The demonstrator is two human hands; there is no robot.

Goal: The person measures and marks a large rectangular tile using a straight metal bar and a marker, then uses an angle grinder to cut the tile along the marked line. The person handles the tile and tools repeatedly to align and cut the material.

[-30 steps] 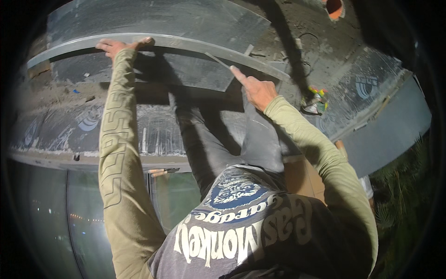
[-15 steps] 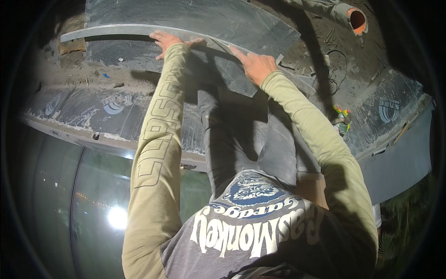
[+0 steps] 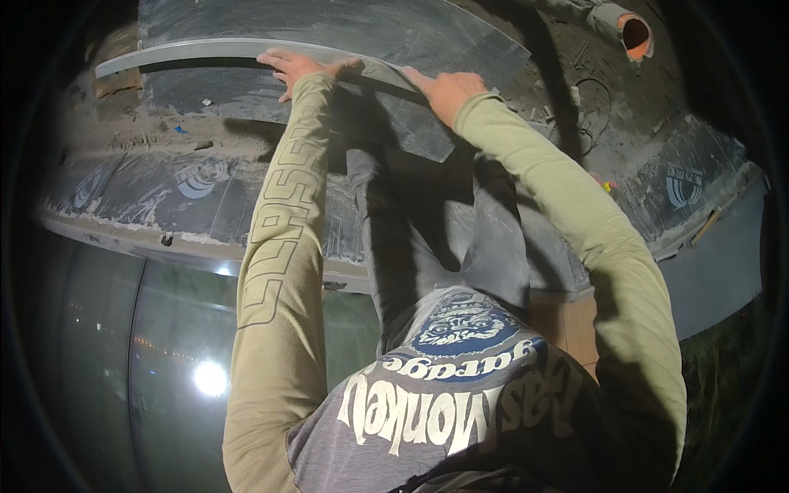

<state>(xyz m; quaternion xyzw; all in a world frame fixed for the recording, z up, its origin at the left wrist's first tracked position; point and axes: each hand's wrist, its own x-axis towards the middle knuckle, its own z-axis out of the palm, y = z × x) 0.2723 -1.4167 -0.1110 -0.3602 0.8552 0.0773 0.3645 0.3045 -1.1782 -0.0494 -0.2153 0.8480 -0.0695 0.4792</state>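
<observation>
one pale bar (image 3: 189, 50), laid lengthwise over a grey slab (image 3: 386, 29)

the left hand (image 3: 300, 67) rests on the bar, fingers (image 3: 273, 57) spread wide and thumb stretched off to the right; so broad a splay probably serves to stop the bar from sliding or rocking. the right hand (image 3: 450, 90) is farther along, its index finger stretched out to the bar, apparently touching. whether it pinches something thin (the rest of its fingers are tucked out of sight) i cannot tell. set apart like this, the hands likely share the work: one bears down, the other is freer for finer business.

the bar's left end runs out past the slab, over a brownish block (image 3: 119, 83), perhaps put there as a prop, though contact is unclear. a dark shadow runs below the bar. nearer the trousered legs (image 3: 386, 238) lies a dusty dark membrane (image 3: 140, 181), maybe spread as a covering. a pipe (image 3: 610, 15) with an orange mouth sits well apart, upper right.
</observation>
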